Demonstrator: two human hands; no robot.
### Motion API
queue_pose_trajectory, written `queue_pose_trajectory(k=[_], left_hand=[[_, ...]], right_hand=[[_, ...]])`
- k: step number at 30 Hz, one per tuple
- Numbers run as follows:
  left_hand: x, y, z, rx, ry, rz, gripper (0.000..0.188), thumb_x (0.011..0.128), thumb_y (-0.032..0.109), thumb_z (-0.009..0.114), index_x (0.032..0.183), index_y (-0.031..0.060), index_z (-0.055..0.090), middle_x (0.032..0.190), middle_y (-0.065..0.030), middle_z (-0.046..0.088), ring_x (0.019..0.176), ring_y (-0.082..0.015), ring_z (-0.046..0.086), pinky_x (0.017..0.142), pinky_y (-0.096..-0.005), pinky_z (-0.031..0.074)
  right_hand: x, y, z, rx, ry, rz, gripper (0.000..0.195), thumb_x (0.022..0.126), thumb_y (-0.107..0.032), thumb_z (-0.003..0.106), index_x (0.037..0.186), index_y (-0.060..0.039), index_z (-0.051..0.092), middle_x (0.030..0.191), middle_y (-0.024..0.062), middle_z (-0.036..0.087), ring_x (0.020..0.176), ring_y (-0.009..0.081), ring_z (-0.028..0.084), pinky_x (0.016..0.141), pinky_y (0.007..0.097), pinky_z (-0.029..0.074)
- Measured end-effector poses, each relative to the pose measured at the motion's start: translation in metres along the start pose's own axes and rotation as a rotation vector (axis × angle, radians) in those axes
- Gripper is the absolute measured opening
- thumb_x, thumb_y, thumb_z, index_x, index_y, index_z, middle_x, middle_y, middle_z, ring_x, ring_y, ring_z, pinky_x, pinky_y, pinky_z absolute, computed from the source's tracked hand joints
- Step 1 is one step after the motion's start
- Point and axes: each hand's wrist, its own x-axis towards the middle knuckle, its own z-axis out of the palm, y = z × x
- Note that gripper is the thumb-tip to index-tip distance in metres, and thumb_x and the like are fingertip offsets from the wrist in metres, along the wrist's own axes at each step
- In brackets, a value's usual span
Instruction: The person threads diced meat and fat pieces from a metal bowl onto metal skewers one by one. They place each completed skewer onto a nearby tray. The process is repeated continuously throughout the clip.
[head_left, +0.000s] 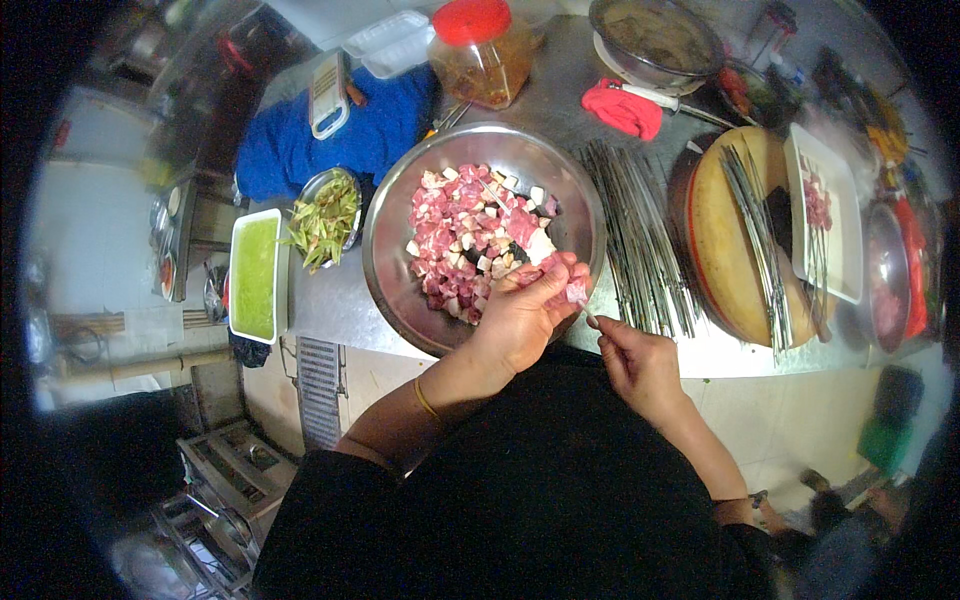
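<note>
A large steel bowl (390, 225) holds diced raw meat (442, 217) and pale cubes that look like fat. Over its lower right part, my left hand (517, 322) grips pieces of meat threaded on a metal skewer (495, 195), whose tip points up and left. My right hand (645, 367) pinches the skewer's rear end just outside the rim. Many bare metal skewers (637, 240) lie in a bundle right of the bowl. More skewers (757, 247) rest across a round yellowish board (712, 225). Farther right, a white tray (844, 247) holds skewers with meat (816, 199) on them.
Left of the bowl are a dish of green leaf pieces (326, 214), a white tub of green liquid (255, 277) and a blue cloth (277, 142). Behind stand a red-lidded jar (480, 60), a knife with a red cloth (622, 109) and a steel bowl (656, 37).
</note>
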Motion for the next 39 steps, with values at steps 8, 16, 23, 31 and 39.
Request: queue_pose_trajectory(k=[8,16,23,31,39], left_hand=[[-0.002,0.006,0.006,0.048,-0.112,-0.064,0.034,0.093,0.024,0.052,0.122,0.0063,0.051,0.121,-0.0123,0.057,0.111,-0.0249,0.056,0.095,-0.0411,0.044],[-0.004,-0.006,0.007,0.032,-0.253,-0.067,0.031,0.093,0.014,0.051,0.122,0.0040,0.049,0.121,-0.0119,0.054,0.112,-0.0267,0.054,0.098,-0.0405,0.041],[0.002,-0.013,0.003,0.184,-0.226,-0.052,0.028,0.094,0.015,0.050,0.120,0.0039,0.050,0.117,-0.0111,0.056,0.110,-0.0261,0.055,0.094,-0.0404,0.043],[-0.002,0.018,-0.047,-0.031,0.068,-0.181,0.030,0.085,0.013,0.056,0.115,0.0111,0.052,0.127,-0.0096,0.049,0.120,-0.0249,0.043,0.104,-0.0454,0.031],[-0.013,0.021,-0.058,-0.030,0.238,-0.101,0.026,0.091,0.015,0.054,0.116,0.0083,0.052,0.121,-0.0065,0.054,0.110,-0.0200,0.051,0.096,-0.0389,0.042]], right_hand=[[-0.001,-0.001,0.000,0.111,0.011,0.119,0.021,0.082,-0.009,0.063,0.103,-0.0059,0.064,0.071,0.0157,0.063,0.055,0.0267,0.062,0.052,0.0336,0.049],[0.004,0.002,-0.013,0.835,-0.226,0.423,0.020,0.091,-0.005,0.051,0.106,-0.0038,0.064,0.069,-0.0032,0.059,0.054,0.0046,0.047,0.050,0.0213,0.038],[0.001,0.007,-0.003,0.793,-0.106,0.335,0.020,0.090,-0.006,0.053,0.107,-0.0039,0.063,0.065,-0.0057,0.052,0.054,0.0018,0.043,0.047,0.0187,0.035],[0.030,0.112,-0.119,0.241,0.578,0.203,0.017,0.091,-0.008,0.051,0.105,-0.0015,0.055,0.066,-0.0011,0.051,0.055,0.0063,0.048,0.050,0.0214,0.040],[0.036,0.283,-0.270,-0.195,0.666,0.534,0.018,0.090,-0.018,0.056,0.092,-0.0012,0.063,0.065,0.0038,0.059,0.057,0.0080,0.052,0.052,0.0248,0.040]])
